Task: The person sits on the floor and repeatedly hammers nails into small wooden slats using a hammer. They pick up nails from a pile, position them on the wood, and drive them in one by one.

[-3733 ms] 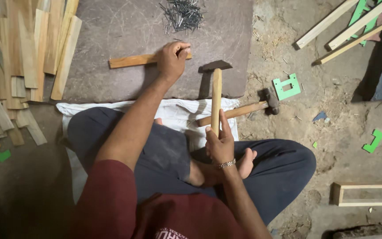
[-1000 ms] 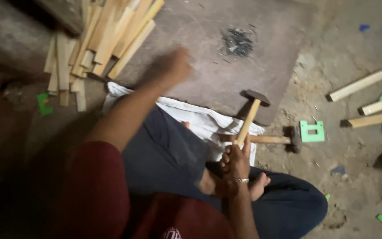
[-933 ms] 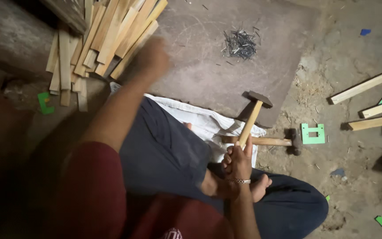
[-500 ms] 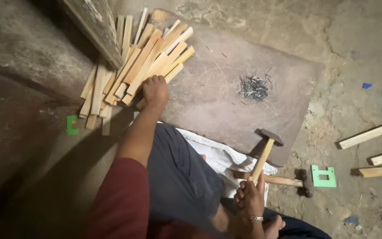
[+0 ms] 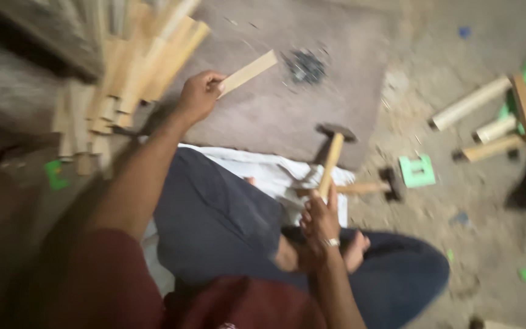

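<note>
Left hand (image 5: 199,96) is closed around one end of a flat wooden slat (image 5: 248,73); the slat is held clear of the board, its free end angled up and away to the right of the hand. Exact finger placement is blurred, but the grip is seen to be a wrap, not a pinch.

Right hand (image 5: 319,219) is closed around the lower handle of a hammer (image 5: 332,157), held near the lap. The hammer is kept roughly upright, head up, with the head over the near edge of the grey board (image 5: 263,116).

A stack of wooden slats (image 5: 123,79) is seen just left of the left hand, fanned out and motion-blurred. A small heap of dark nails (image 5: 304,66) is seen on the board, just right of the slat's free end.

A second hammer (image 5: 366,186) is seen lying flat just right of the right hand, partly on a white cloth (image 5: 263,173) spread under the legs. A green plastic bracket (image 5: 417,171) is seen just beyond its head. Loose wooden battens (image 5: 488,116) are seen well right of both hands, on the dirt floor.
</note>
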